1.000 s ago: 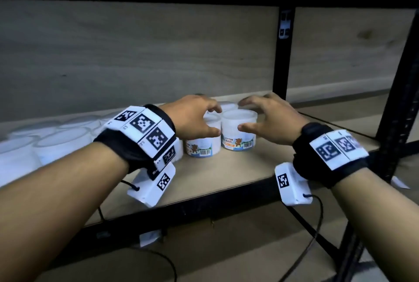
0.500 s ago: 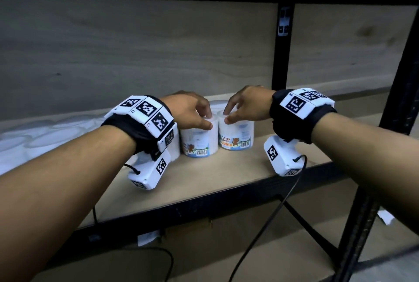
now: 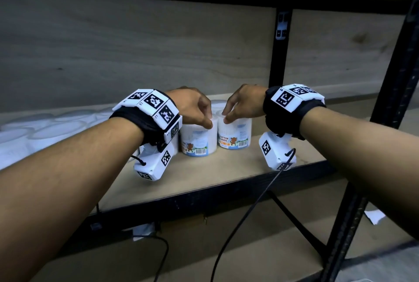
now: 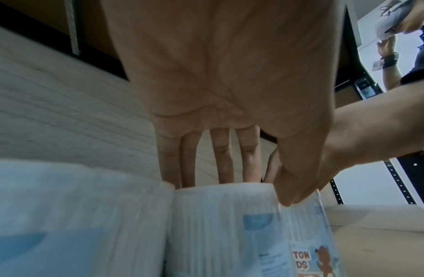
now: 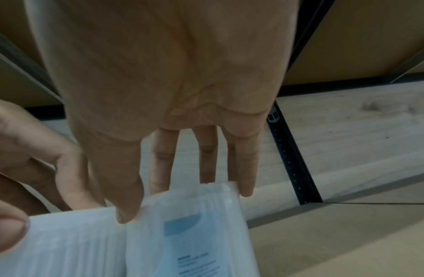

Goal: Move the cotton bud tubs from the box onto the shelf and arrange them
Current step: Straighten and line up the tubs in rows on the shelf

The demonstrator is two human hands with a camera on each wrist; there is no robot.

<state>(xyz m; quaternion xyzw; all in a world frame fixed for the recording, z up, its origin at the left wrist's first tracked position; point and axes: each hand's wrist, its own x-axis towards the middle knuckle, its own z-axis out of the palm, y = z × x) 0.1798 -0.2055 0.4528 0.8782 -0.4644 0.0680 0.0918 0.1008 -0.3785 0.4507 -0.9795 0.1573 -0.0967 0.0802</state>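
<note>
Got two cotton bud tubs side by side on the shelf (image 3: 238,168), near its front edge. My left hand (image 3: 192,109) grips the top of the left tub (image 3: 198,140), and my right hand (image 3: 243,104) grips the right tub (image 3: 235,133). More tubs (image 3: 45,127) sit left of them.
</note>
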